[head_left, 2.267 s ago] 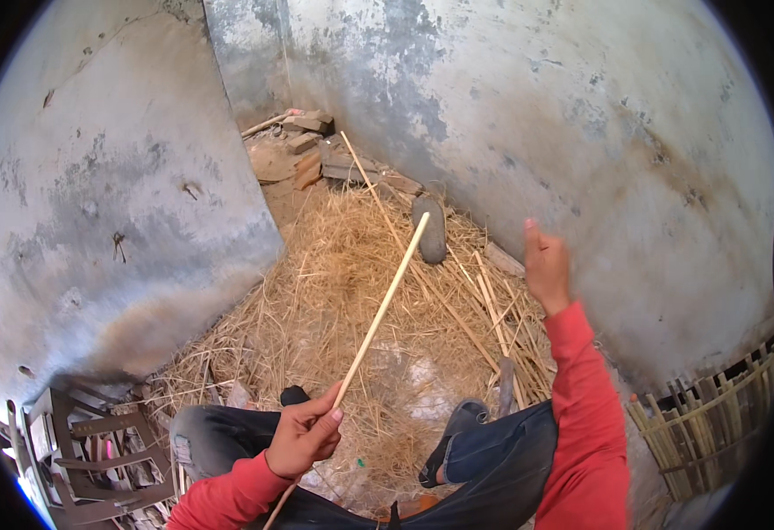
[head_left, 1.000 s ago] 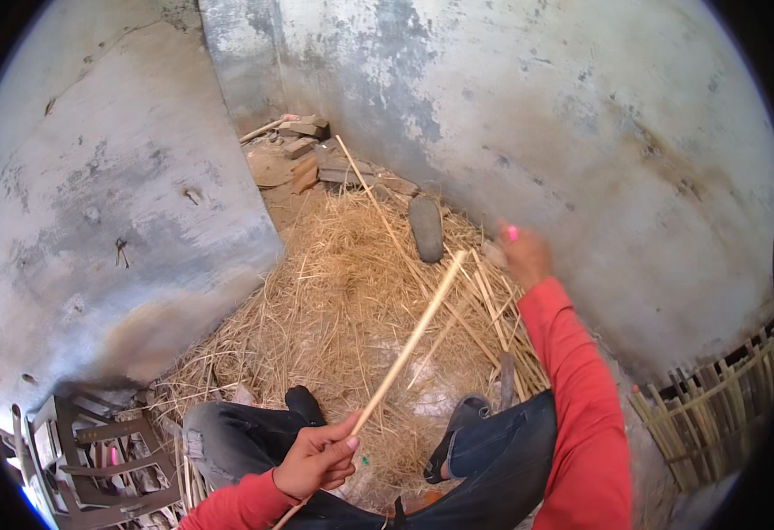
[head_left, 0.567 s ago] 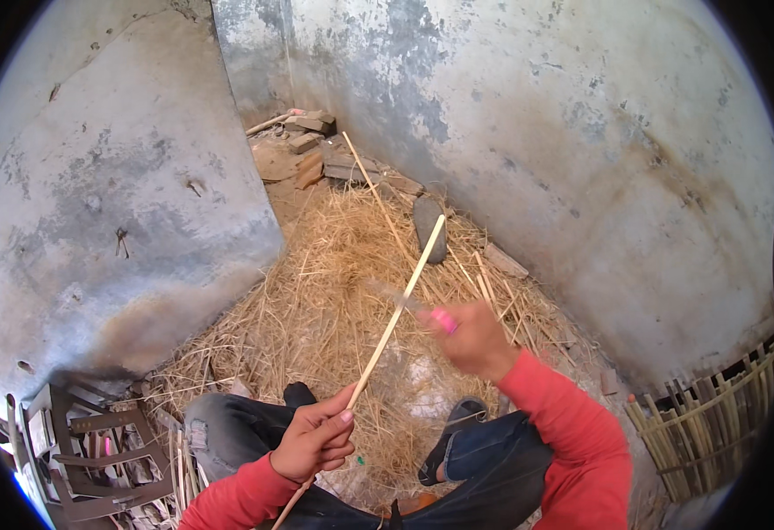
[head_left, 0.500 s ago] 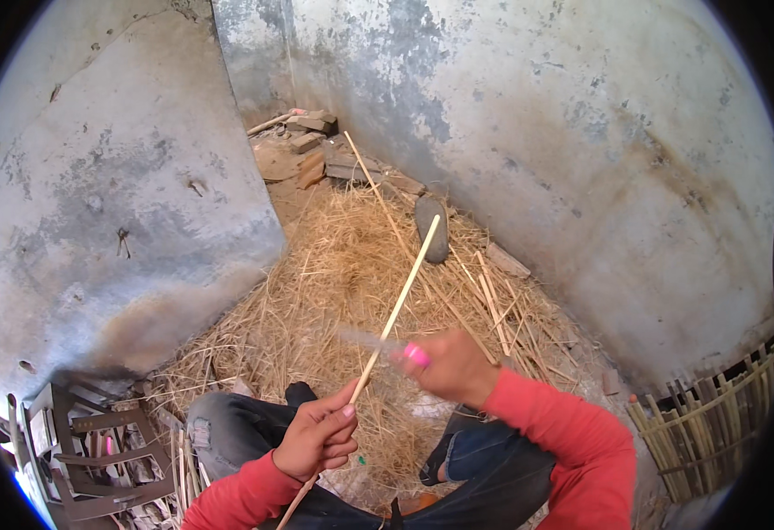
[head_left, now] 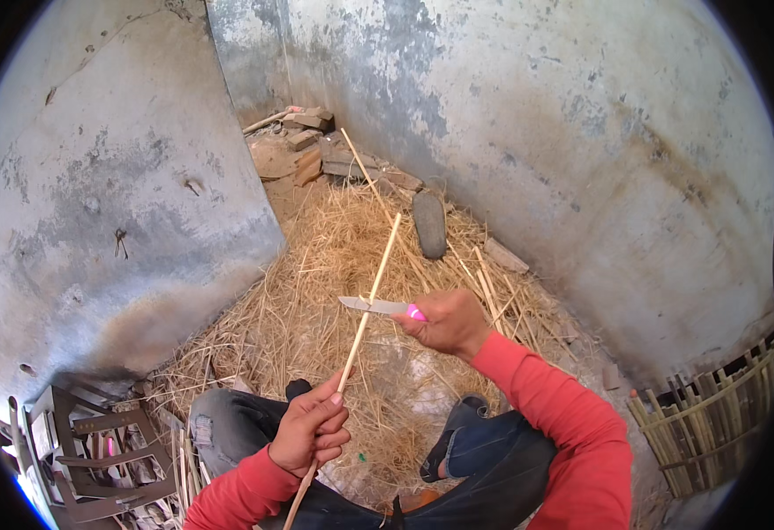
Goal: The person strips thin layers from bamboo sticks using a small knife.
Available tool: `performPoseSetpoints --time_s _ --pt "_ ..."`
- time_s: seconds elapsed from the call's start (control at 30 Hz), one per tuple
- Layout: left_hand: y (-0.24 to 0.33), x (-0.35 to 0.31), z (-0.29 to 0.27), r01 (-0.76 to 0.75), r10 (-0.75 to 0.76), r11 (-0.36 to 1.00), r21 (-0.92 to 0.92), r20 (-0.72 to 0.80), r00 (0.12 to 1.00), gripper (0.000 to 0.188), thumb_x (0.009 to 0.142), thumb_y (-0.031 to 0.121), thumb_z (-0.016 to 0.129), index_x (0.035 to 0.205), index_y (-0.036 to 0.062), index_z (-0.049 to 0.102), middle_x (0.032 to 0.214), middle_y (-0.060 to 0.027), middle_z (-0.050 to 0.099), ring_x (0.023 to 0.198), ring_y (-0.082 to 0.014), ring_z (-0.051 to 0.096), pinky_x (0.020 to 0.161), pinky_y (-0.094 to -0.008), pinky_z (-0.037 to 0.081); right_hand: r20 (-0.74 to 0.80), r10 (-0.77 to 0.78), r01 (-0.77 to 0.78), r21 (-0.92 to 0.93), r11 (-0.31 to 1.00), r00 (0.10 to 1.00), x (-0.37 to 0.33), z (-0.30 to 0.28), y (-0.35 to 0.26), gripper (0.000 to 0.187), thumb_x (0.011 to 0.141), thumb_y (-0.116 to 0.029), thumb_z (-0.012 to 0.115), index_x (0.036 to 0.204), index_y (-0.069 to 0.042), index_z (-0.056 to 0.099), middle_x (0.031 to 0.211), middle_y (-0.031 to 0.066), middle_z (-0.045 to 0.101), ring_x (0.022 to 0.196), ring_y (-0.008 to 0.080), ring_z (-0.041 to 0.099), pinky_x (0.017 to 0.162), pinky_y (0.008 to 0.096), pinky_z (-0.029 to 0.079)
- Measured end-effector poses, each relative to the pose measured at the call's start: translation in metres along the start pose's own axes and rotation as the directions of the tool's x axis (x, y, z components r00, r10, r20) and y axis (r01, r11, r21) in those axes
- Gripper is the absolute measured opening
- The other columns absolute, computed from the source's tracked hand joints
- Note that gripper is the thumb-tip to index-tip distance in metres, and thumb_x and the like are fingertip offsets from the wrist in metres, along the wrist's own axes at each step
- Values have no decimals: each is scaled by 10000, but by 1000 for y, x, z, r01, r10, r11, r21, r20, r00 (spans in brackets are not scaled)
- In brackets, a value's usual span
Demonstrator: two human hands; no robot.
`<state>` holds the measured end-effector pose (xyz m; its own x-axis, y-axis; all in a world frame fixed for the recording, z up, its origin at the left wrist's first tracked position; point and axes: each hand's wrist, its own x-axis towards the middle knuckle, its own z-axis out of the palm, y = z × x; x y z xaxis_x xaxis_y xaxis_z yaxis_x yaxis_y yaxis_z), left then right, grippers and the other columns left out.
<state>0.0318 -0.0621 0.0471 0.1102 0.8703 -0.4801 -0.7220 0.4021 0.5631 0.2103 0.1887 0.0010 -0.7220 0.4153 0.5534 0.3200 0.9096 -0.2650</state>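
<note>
My left hand [head_left: 313,426] is closed round the lower part of a thin, pale stick [head_left: 358,340], which slants up and slightly right in front of me. In my right hand [head_left: 449,320] is a knife [head_left: 385,306] with a pink handle, its blade pointing left. The blade lies across the stick in its upper half, and a small curled shaving [head_left: 366,299] stands up where blade and stick meet. Most of the knife handle is hidden by my right fingers.
Dry shavings [head_left: 272,327] heap over the floor before my crossed legs. A dark oblong stone [head_left: 429,226], loose sticks [head_left: 490,296] and bricks [head_left: 309,119] lie beyond. A slatted bamboo basket [head_left: 713,420] stands right, a dark frame [head_left: 109,459] left. Bare walls [head_left: 563,159] enclose the corner.
My right hand and the knife have moved up and away along the stick, and a shaving now curls at the blade. The stick's far tip has swung left; my left hand keeps its grip.
</note>
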Motion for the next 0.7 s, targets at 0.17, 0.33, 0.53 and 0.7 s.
performPoseSetpoints --time_s 0.17,0.33,0.53,0.7 --pt "-5 -7 -2 16 -16 1000 17 14 1000 514 1090 172 488 1588 235 375 661 51 255 506 -63 243 428 -215 201 177 -107 100 51 994 978 -6 5 -46 599 985 -571 571 592 -120 572 504 58 547 411 222 549 393 380 421" --pt "-8 -8 1 36 -36 999 34 3 999 502 1091 156 481 1579 223 388 659 54 253 508 -59 239 429 -211 200 -46 54 -57 -60 997 997 12 -10 34 586 999 -593 522 634 -143 609 494 25 538 396 192 512 372 372 390" --pt "-8 -10 -3 51 -51 999 4 -16 999 483 1086 126 470 1563 184 415 650 57 265 491 -49 231 418 -196 195 175 14 -4 -54 999 984 1 11 -8 546 1027 -520 485 718 -109 667 546 95 566 437 263 542 438 430 428" --pt "-17 -30 -3 78 -78 996 50 6 997 484 1082 132 484 1560 159 417 636 55 257 487 -49 230 416 -201 194 -189 455 -476 -84 875 870 -2 -38 125 611 1051 -484 467 688 -20 626 529 177 497 461 301 491 495 457 403"
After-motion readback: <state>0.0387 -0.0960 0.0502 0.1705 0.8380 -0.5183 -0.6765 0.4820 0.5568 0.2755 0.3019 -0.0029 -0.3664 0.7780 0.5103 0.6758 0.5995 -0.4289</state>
